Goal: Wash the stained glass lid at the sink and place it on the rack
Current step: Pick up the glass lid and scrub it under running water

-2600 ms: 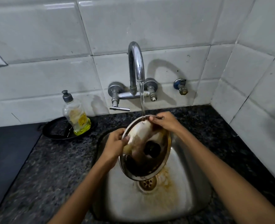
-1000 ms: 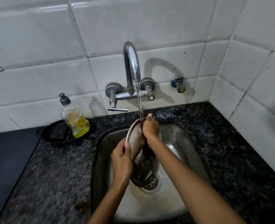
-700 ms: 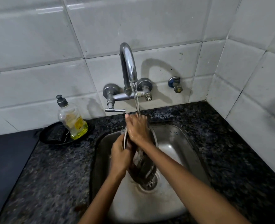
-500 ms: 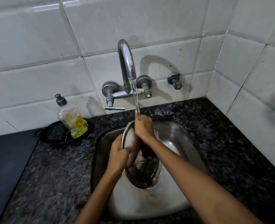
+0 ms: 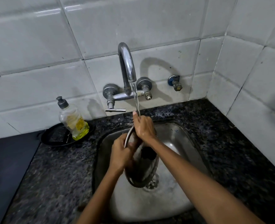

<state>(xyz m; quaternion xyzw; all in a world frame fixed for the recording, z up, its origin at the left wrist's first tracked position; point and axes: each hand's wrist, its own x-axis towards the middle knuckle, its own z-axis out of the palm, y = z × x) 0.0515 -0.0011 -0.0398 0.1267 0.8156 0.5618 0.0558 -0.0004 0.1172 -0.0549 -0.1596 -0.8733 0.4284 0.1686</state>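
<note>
The glass lid [image 5: 141, 172] with its metal rim and black knob stands nearly on edge over the steel sink [image 5: 186, 143], its lower rim near the drain. My left hand [image 5: 121, 153] grips the lid's left rim. My right hand [image 5: 144, 126] lies over the lid's upper rim, fingers on the glass, with one finger raised under the running water from the tap [image 5: 127, 65]. The lid's upper half is hidden by my hands. No rack is in view.
A dish-soap bottle [image 5: 73, 122] with yellow liquid stands in a black tray [image 5: 56, 136] left of the sink on the dark granite counter [image 5: 56, 175]. A small wall valve [image 5: 174, 83] sits right of the tap. White tiled walls close the back and right.
The lid has gone from facing me, brown-stained, to standing edge-on under the stream. The brown water in the sink is gone. My right hand has kept shifting over the upper rim.
</note>
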